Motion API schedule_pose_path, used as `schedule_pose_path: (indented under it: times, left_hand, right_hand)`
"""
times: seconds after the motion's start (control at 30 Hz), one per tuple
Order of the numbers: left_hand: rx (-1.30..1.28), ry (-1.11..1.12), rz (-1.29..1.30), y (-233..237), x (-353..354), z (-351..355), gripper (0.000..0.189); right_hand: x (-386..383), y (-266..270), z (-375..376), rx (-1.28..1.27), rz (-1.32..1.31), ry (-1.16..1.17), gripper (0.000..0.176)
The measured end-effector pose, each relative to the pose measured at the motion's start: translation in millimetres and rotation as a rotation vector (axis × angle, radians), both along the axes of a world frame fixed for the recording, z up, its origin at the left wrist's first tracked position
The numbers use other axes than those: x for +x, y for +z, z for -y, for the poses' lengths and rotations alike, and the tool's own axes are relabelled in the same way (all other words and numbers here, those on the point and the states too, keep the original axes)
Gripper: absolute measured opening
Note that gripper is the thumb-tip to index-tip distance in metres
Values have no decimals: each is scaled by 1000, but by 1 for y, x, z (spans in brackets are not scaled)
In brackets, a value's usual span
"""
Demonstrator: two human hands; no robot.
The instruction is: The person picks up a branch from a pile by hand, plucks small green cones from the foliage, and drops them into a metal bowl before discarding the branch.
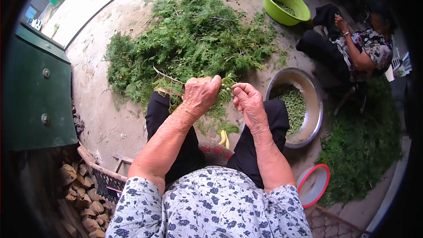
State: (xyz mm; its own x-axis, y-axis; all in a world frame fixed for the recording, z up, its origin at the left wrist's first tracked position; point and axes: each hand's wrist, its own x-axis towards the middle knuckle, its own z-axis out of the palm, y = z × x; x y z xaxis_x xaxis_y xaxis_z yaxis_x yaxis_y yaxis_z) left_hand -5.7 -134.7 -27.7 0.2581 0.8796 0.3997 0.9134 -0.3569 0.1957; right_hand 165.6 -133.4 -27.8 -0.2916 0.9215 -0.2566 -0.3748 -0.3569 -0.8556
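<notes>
My left hand [200, 92] is closed around a leafy evergreen branch [165, 76], its bare stem sticking out to the left. Small round green cones [228, 89] show among the sprigs just right of that fist. My right hand [250, 105] is closed in a pinch, thumb and forefinger at the edge of these sprigs; whatever is between the fingertips is too small to name. Beside my right knee stands a steel basin [318, 105] holding many small green cones [293, 108]. A large heap of cut evergreen branches [189, 39] lies on the ground in front of my hands.
A lime-green basin [304, 11] with more cones sits at the far right. Another person [359, 53] sits near it, by a second pile of greenery [359, 145]. A red-rimmed bowl [326, 183] is at lower right. Split firewood [90, 202] and a green metal box [39, 92] are left.
</notes>
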Motion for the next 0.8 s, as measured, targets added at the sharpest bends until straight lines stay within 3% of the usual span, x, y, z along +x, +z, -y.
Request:
schedule_pose_path:
  times: [0.27,0.43,0.67,0.8]
  left_hand:
    - [-44,-38,-8,-5,1,0,8]
    - [-62,-36,-3,-4,4,-1,8]
    - [-56,-4,10,-11,-4,-3,8]
    - [-37,-14,-6,-7,-2,0,8]
  right_hand:
    - [-6,-5,3,114,241,61,18]
    - [-2,-8,2,-129,-154,52,17]
    - [11,-9,0,-157,-403,76,16]
    - [16,11,-4,-141,-456,-27,13]
